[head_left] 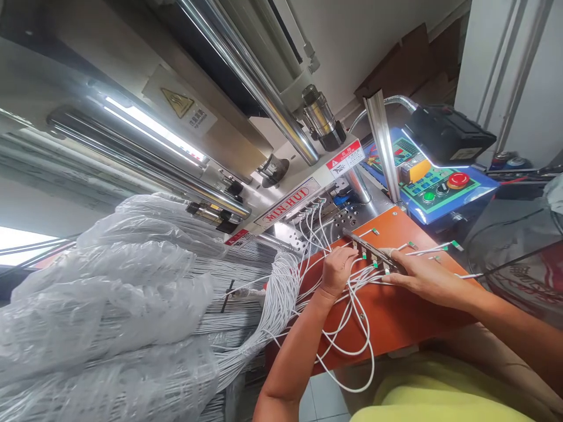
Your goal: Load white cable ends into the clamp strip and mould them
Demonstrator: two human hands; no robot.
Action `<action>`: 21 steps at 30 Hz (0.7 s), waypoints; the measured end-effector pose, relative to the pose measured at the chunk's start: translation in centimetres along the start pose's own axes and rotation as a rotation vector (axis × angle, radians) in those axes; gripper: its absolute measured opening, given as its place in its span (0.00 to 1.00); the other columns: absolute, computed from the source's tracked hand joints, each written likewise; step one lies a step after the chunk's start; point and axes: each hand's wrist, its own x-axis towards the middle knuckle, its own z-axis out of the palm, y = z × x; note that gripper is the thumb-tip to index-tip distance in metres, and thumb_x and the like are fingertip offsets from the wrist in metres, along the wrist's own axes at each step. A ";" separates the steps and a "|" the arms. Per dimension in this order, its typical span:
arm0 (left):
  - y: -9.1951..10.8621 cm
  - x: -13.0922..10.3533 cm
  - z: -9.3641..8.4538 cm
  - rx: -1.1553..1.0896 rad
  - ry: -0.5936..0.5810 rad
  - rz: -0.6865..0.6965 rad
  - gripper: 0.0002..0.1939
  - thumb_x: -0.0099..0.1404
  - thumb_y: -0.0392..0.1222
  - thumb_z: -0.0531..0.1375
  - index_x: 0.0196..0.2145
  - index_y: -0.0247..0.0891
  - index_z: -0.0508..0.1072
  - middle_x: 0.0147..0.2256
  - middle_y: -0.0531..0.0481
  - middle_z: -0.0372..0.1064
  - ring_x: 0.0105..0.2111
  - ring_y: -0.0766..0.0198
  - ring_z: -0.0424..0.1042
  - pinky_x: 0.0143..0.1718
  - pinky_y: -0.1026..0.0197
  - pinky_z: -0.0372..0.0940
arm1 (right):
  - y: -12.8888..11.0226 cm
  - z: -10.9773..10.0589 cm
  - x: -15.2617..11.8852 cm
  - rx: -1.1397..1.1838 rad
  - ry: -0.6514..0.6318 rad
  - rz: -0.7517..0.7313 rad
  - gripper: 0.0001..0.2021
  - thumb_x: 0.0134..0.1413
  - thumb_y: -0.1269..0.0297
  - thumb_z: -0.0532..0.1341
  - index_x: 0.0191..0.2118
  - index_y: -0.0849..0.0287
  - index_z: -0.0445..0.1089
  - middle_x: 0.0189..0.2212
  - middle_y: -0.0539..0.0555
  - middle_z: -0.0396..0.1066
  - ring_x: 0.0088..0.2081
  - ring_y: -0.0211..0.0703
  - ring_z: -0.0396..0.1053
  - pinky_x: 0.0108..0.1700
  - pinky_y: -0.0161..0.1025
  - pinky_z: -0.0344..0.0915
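1. Over the flat orange bench [409, 316], the right hand [426, 282] has its grip closed around one end of a long, dark metal bar [372, 248];
2. Near the bar's other end, the left hand [338, 271] bends its fingers beside small green-and-white connectors [375, 265]; whether its grip pinches one, I cannot tell;
3. Thin white cables [368, 346] loop over the bench's near edge;
4. Beyond stands a silver metal press [264, 205]; right of it, a blue control box [466, 205].

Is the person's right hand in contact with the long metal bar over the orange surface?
Touching. The head view shows the right hand gripping one end of the metal bar, with thumb and fingers at opposite sides.
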 end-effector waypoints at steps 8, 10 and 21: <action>0.1 -0.1 0.6 -0.082 0.069 -0.097 0.08 0.64 0.37 0.61 0.35 0.45 0.80 0.32 0.47 0.78 0.35 0.58 0.74 0.43 0.55 0.67 | 0.4 1.0 0.0 -0.235 -0.009 0.027 0.23 0.61 0.48 0.53 0.56 0.54 0.62 0.41 0.59 0.76 0.40 0.59 0.73 0.37 0.44 0.60; 0.3 0.0 0.5 -0.057 0.067 -0.077 0.08 0.64 0.35 0.61 0.34 0.45 0.80 0.32 0.48 0.77 0.35 0.59 0.73 0.42 0.55 0.67 | 0.1 1.2 0.0 -0.337 -0.019 0.027 0.23 0.62 0.50 0.52 0.57 0.56 0.60 0.41 0.61 0.76 0.40 0.61 0.73 0.35 0.44 0.60; 0.6 1.4 -0.8 -0.149 -0.063 -0.204 0.04 0.55 0.34 0.69 0.26 0.41 0.80 0.30 0.50 0.77 0.35 0.61 0.71 0.45 0.56 0.62 | -2.4 2.5 0.9 -0.862 0.000 -0.056 0.12 0.48 0.71 0.61 0.41 0.61 0.72 0.22 0.64 0.73 0.24 0.60 0.72 0.24 0.45 0.56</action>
